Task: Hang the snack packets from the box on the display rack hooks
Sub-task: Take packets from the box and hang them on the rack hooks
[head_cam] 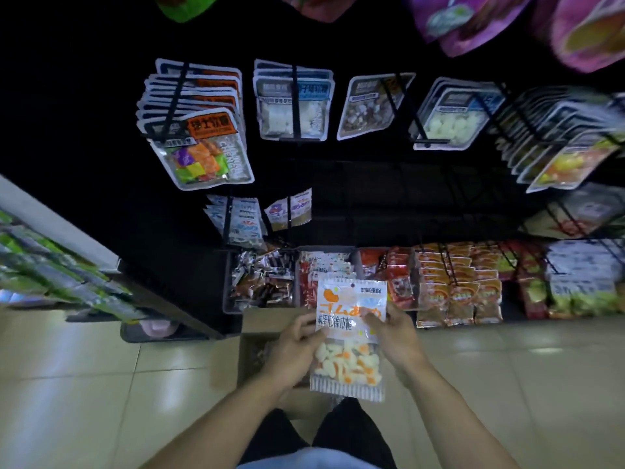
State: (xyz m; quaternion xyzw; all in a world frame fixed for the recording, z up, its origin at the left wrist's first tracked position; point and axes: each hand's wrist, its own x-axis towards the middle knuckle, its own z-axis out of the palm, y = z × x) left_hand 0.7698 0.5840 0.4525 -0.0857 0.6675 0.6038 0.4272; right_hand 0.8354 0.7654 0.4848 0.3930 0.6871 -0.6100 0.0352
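Both hands hold one snack packet (350, 336), white with orange print and a clear window full of white and orange gummies. My left hand (297, 346) grips its left edge and my right hand (394, 336) grips its right edge. The packet is upright, its hang hole at the top. Under the hands an open cardboard box (250, 353) stands on the floor, mostly hidden by my arms. Ahead is the black display rack (372, 204), whose hooks carry hanging packets; several hooks in the middle row (422, 201) look bare.
Hanging packets fill the upper hooks (199, 130). Two small packet groups (236, 221) hang lower left. Bins of wrapped snacks (263, 282) and orange packets (456, 292) line the bottom. A shelf unit (67, 265) juts in at left. The floor (101, 384) is tiled.
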